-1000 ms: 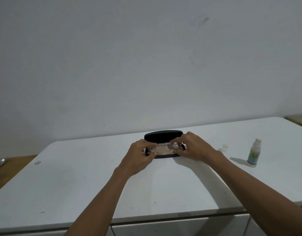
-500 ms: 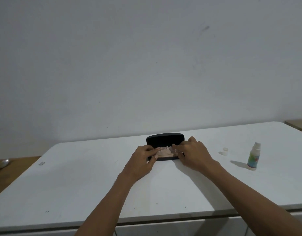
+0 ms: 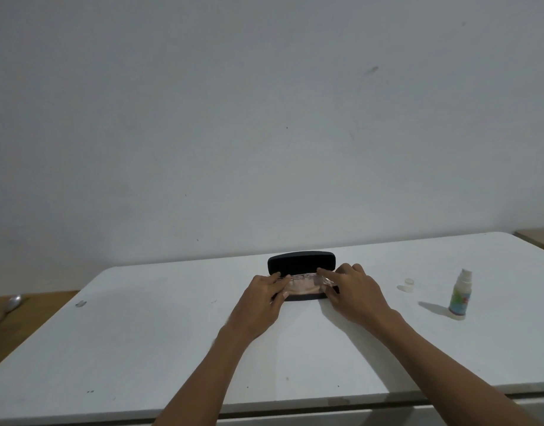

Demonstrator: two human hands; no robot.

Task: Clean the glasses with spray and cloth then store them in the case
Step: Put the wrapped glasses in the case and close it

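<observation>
Both hands, the left hand (image 3: 262, 298) and the right hand (image 3: 353, 289), press a pale cloth (image 3: 304, 285) into the open black case (image 3: 301, 262) between them, fingers pinching its ends. The spray bottle (image 3: 460, 295) stands well right of the right hand.

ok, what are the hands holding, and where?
Both hands, left and right, pinch the ends of a pale cloth over the open black case.
</observation>
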